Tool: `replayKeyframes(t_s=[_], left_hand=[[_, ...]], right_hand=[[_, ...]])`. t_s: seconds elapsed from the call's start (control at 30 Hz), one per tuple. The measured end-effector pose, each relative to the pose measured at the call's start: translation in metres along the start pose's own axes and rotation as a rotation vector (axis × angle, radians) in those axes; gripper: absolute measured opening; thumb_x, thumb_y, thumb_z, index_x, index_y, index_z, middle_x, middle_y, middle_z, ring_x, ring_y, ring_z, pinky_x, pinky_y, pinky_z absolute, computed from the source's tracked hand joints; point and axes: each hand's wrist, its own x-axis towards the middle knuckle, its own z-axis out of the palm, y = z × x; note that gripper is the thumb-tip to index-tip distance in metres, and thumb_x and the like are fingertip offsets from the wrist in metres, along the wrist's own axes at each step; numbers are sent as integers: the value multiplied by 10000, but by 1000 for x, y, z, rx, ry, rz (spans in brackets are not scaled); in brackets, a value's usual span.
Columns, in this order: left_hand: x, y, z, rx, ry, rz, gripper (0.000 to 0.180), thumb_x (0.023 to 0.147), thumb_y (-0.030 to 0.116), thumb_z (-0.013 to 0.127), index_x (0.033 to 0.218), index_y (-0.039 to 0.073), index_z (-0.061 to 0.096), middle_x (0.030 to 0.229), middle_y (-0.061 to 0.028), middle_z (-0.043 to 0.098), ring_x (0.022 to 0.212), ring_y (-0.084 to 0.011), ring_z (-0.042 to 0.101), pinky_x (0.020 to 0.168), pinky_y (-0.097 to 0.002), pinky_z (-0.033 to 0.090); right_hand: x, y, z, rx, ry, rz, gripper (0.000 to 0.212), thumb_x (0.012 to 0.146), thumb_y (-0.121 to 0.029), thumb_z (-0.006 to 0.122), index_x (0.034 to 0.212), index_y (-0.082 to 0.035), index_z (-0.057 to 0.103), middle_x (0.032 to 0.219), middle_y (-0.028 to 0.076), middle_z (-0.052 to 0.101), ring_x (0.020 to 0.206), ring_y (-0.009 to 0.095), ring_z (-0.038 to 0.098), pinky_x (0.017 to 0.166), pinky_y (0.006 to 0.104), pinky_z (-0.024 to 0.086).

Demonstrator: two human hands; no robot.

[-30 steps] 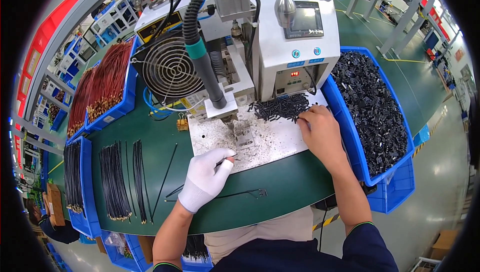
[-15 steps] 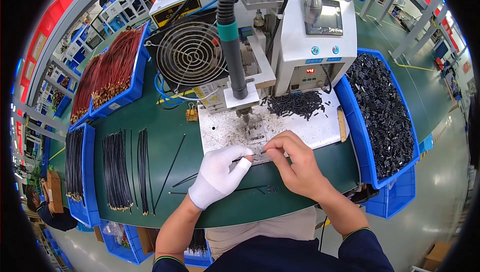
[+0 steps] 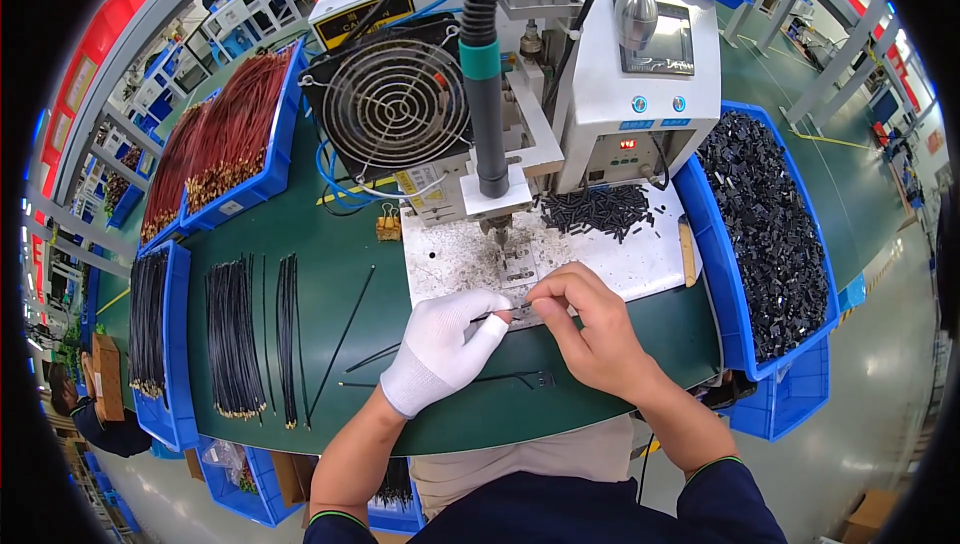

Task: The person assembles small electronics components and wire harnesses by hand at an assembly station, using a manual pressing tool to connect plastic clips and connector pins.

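My left hand (image 3: 440, 349), in a white glove with bare fingertips, pinches a thin black cable (image 3: 375, 355) whose tail trails out to the left over the table. At the cable's front end, my bare right hand (image 3: 590, 336) closes thumb and forefinger on a small dark piece, too small to make out. Both hands meet just before the machine's white base plate (image 3: 450, 264), below its soldering head (image 3: 500, 231). Lying under my left wrist is another black cable (image 3: 490, 378) with a small black connector (image 3: 545, 380) at its right end. A heap of short black tubes (image 3: 600, 210) rests on the plate.
Black cables (image 3: 232, 339) lie in rows at left, beside a blue bin (image 3: 180, 344) of more. Red cables (image 3: 235, 124) fill bins behind. A blue bin (image 3: 735, 334) of black connectors stands right. A fan (image 3: 397, 104) and grey hose (image 3: 485, 124) overhang the plate.
The view has shifted slightly, so the machine sits a little farther right in the picture. Both hands keep their pinch, with the fingertips barely moved.
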Motion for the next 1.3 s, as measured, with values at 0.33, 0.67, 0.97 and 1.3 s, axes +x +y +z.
replayKeyframes(t_s=[0.33,0.67,0.97,1.3], left_hand=[[1,3,3,-25,-6,-8,145,1046,170,779,1132,57,807,904,-152,795,689,-291,754,669,-403,588],[-5,0,-1,-22,-12,-92,168,1046,118,794,1158,-5,822,925,-157,825,816,-225,822,753,-341,614],[-2,-3,8,-92,12,-84,241,1034,97,794,1238,-34,796,921,-164,825,797,-183,797,753,-314,606],[-1,-5,5,-20,17,-51,173,1024,87,790,1139,-40,814,854,-148,782,692,-183,712,670,-317,552]], right_hand=[[-2,1,4,22,-20,38,70,1069,-36,748,1120,11,733,1039,139,707,956,335,690,849,431,560],[-8,-19,-71,-414,106,-18,123,1001,-55,765,1118,-19,756,1093,173,751,1059,393,729,933,482,603],[-43,46,-267,-1182,85,373,206,909,-89,848,1111,-54,866,1135,120,778,1132,354,709,1021,483,603],[-43,30,-257,-1014,234,275,187,957,-114,840,1114,-17,872,1067,166,844,956,363,790,915,429,636]])
